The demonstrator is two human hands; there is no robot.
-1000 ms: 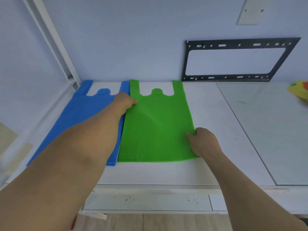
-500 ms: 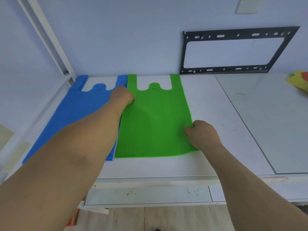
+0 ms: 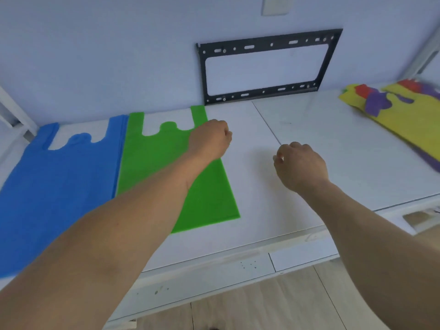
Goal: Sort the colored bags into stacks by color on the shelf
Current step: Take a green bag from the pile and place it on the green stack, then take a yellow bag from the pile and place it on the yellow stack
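Lying flat on the white shelf (image 3: 297, 206), a blue bag stack (image 3: 59, 182) and green bag (image 3: 166, 163) sat side by side at left. Both hands hovered empty with fingers loosely curled: left hand (image 3: 209, 139) at the green bag's edge, right hand (image 3: 300, 165) mid-frame. A mixed yellow, purple and red bag pile (image 3: 400, 108) at upper right remained unsorted.

No readable text anywhere here, no labels, brands or numbers on the bags, the shelf or the wall stuff near either hand. Totally blank.
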